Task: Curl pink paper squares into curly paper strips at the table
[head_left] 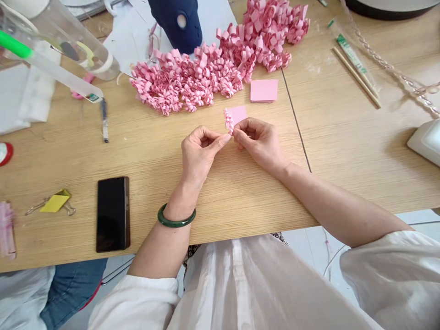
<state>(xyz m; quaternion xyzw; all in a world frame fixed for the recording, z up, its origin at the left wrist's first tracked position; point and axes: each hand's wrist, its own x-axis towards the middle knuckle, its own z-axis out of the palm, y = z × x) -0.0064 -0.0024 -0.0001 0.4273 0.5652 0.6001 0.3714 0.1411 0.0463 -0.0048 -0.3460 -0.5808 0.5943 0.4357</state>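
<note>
Between my two hands is a small pink paper piece (238, 113) with a row of curled strips along its left side. My left hand (203, 149) pinches the curled lower corner between thumb and forefinger. Close beside it, my right hand (256, 140) has its thumb and forefinger pressed together on the same corner. The fingertips nearly meet and hide that part of the paper. Just above lies a neat stack of pink paper rectangles (264, 90). A long heap of curled pink paper pieces (192, 80) stretches behind.
A dark blue cup-like object (178, 23) stands behind the heap. Left are a black phone (112, 214), a yellow binder clip (56, 201) and a pen (104, 120). Right lie wooden chopsticks (357, 78) and a braided cord (388, 66). Another person's jeans (74, 286) show at lower left.
</note>
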